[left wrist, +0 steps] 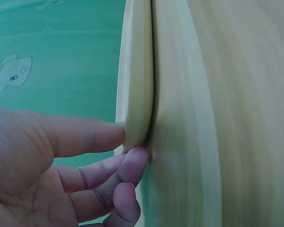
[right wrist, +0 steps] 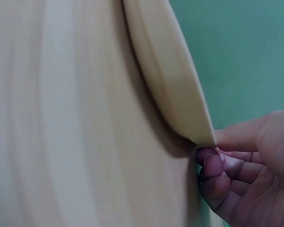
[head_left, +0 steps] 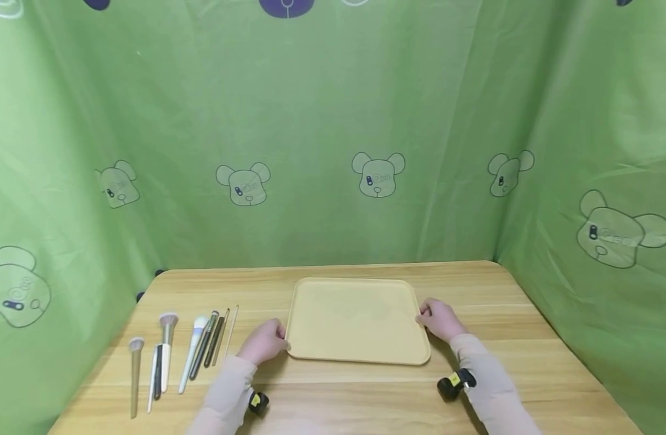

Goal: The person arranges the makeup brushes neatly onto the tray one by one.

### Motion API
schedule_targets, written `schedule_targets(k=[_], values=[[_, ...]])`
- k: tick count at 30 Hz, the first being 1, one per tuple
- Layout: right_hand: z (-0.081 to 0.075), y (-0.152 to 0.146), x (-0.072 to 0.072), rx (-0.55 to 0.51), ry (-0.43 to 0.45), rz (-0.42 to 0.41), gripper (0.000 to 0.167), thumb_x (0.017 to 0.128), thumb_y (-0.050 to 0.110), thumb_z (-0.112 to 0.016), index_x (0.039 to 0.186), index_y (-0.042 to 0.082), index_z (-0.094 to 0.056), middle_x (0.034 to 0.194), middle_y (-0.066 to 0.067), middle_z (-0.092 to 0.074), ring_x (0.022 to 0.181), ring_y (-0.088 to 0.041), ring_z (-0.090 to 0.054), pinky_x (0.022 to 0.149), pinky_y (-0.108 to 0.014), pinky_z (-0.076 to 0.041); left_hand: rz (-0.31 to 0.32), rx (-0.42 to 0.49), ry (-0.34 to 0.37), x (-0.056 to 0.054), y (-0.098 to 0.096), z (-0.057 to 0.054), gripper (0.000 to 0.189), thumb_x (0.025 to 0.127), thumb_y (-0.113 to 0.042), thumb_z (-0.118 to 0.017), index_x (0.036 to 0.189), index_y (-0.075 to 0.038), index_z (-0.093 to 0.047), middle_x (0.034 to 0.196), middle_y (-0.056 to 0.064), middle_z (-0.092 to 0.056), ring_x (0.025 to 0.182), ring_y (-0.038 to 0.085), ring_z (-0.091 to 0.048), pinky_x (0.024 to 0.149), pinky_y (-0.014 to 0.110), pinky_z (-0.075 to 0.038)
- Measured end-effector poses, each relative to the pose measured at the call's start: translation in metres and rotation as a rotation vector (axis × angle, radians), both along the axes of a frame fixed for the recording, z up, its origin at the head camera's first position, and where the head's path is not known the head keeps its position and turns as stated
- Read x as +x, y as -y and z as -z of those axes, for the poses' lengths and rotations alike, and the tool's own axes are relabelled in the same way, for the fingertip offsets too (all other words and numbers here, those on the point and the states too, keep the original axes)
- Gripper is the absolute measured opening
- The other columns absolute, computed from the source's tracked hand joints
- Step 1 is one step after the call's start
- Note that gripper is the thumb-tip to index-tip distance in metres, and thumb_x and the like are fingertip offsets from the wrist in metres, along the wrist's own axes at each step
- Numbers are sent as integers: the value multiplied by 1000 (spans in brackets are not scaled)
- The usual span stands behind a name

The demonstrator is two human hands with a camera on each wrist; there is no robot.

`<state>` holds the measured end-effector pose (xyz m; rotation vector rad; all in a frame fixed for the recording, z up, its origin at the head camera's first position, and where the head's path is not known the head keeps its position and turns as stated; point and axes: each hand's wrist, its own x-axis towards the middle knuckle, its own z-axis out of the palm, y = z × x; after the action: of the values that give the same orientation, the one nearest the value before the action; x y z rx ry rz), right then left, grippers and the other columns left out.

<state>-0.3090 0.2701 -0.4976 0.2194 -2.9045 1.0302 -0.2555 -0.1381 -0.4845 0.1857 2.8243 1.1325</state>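
Observation:
A shallow, pale yellow rectangular tray (head_left: pixel 360 317) with rounded corners lies on the wooden table. At its near left corner, my left hand (head_left: pixel 265 342) pinches the rim; the left wrist view has the thumb on the tray's edge (left wrist: pixel 141 71) and curled fingers beneath. My right hand (head_left: pixel 442 319) holds the right side of the rim. Seen from the right wrist, that thumb meets the tray's edge (right wrist: pixel 175 80) while the other fingers curl under it. The tray's underside is hidden in the head view.
Several makeup brushes lie on the left of the wooden table (head_left: pixel 529 374), among them a white-tipped brush (head_left: pixel 193 350), a tan-handled brush (head_left: pixel 135 380) and a slim pale brush (head_left: pixel 232 329). Green curtains (head_left: pixel 322 229) with bear prints surround the table's back and sides.

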Motion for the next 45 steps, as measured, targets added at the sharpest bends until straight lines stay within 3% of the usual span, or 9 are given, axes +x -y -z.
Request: schedule_targets(k=[13, 20, 32, 39, 45], values=[[3, 38, -5, -48, 9, 1, 10, 85, 3, -65, 87, -1, -57, 70, -3, -52, 61, -13, -49, 57, -25, -42, 28, -51, 88, 10, 35, -12, 27, 74, -8, -76, 74, -8, -49, 68, 1, -48, 62, 15, -44, 55, 25, -37], [6, 43, -5, -111, 50, 39, 12, 87, 5, -65, 94, -3, -59, 73, -5, -57, 61, -13, -53, 56, -26, -46, 11, -66, 120, 11, 39, -16, 26, 74, -8, -76, 75, -8, -50, 70, 2, -49, 63, 16, -45, 56, 25, -39], [10, 39, -3, -112, 25, 49, 13, 86, 10, -65, 93, -1, -61, 74, -5, -60, 61, -12, -54, 58, -26, -45, 2, -65, 141, 11, 38, -15, 24, 77, -12, -74, 75, -9, -51, 68, 2, -53, 56, 13, -43, 48, 23, -36], [10, 38, -3, -123, 30, 49, 13, 87, 10, -64, 94, -1, -61, 74, -5, -60, 62, -12, -54, 58, -26, -45, -13, -29, 149, 13, 45, -35, 13, 86, -14, -68, 89, -4, -60, 77, 9, -64, 68, 20, -59, 60, 29, -48], [11, 39, -4, -126, 37, 46, 14, 87, 9, -64, 95, -1, -61, 73, -4, -60, 60, -12, -53, 57, -25, -45, -41, -83, 100, 4, 67, -42, 25, 87, -21, -67, 102, -1, -62, 86, 8, -67, 78, 20, -62, 69, 35, -51]])
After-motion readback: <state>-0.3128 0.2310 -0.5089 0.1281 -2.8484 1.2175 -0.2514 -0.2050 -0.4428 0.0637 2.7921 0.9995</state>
